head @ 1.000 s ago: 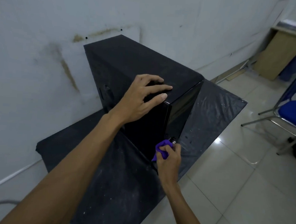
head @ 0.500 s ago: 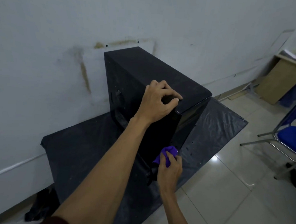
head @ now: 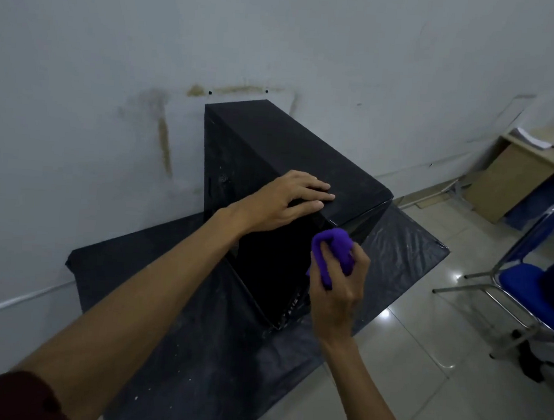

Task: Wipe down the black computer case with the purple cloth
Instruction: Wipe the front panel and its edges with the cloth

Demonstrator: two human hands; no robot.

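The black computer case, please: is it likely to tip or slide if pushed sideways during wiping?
The tall, narrow black computer case stands upright, so a high sideways push could probably tip it; the left hand flat on its top likely guards against that. It sits on a crinkled black plastic sheet, so it may slide.

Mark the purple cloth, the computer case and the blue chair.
purple cloth [head: 335, 242], head view, bunched top fold.
computer case [head: 273, 144], head view, dusty top panel.
blue chair [head: 519, 286], head view, seat pad.
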